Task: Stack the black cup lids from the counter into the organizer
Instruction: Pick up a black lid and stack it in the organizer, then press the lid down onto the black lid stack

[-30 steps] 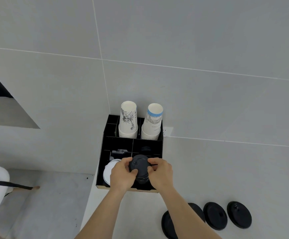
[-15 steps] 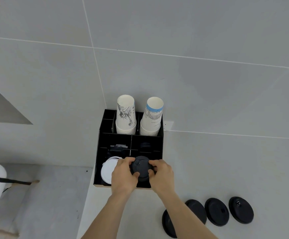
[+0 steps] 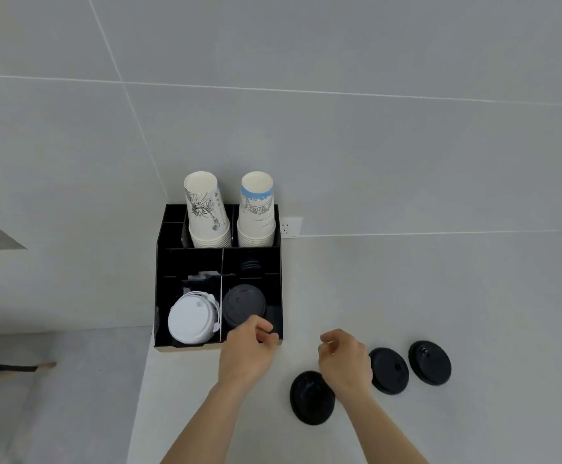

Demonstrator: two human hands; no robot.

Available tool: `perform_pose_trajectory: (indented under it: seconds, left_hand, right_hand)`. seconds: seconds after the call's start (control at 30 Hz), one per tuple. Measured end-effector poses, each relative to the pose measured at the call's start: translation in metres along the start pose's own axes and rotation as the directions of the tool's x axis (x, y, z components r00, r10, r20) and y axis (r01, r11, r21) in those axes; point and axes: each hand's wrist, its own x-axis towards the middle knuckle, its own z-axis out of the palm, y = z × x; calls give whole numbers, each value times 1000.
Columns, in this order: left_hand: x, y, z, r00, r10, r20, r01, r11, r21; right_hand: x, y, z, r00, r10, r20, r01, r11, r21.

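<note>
Both hands have let go of the stack of black plastic cup lids (image 3: pixel 244 306), which now sits in the front right compartment of the black partitioned organizer (image 3: pixel 162 279), leaning a little toward the divider. The left hand (image 3: pixel 246 351) hangs just in front of that compartment with fingers loosely curled and nothing between them, covering the organizer's front right corner. The right hand (image 3: pixel 344 358) has drawn back over the pale grey counter (image 3: pixel 473 296), also loosely curled and empty, above the three loose round black lids: the nearest lid (image 3: pixel 309 398) is partly hidden by the wrist, the middle lid (image 3: pixel 390 371) is clipped at its left edge by the hand, and the far lid (image 3: pixel 429 362) shows whole. Beside the stack lie white plastic lids (image 3: pixel 192 318). Behind it a few more dark lids (image 3: pixel 251 265) sit low in shadow (hard to count). At the back stand two stacks of printed white paper cups (image 3: pixel 207 212).
</note>
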Motion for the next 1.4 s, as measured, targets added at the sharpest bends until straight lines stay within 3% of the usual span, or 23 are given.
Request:
perform_pose_trajectory:
  seconds: [0.13, 0.27, 0.53, 0.77, 1.0, 1.17, 1.4]
  left_hand:
    - [-18, -7, 27, 970, -99, 222, 93, 995, 37]
    - [-33, -12, 48, 932, -189, 310, 174, 982, 75]
    - [-48, -14, 61, 884, -267, 383, 273, 961, 42]
    - [-44, 1, 41, 953, -218, 211, 237, 969, -67]
    - [-17, 25, -15, 995, -98, -23, 91, 974, -209]
    - [10, 26, -55, 982, -100, -159, 62, 972, -227]
    - [38, 2, -71, 976, -130, -172, 101, 981, -168]
  right_hand:
    - [-12, 27, -3, 987, 110, 115, -105, 993, -46]
    - [-27, 42, -1, 956, 182, 231, -170, 983, -70]
    - [-40, 45, 1, 948, 176, 267, -185, 983, 6]
    - [-30, 23, -4, 973, 147, 180, -176, 971, 158]
    - [-10, -53, -13, 997, -74, -14, 75, 973, 219]
    - [2, -102, -2, 980, -197, 14, 189, 954, 232]
    - [11, -124, 30, 960, -262, 97, 242, 954, 177]
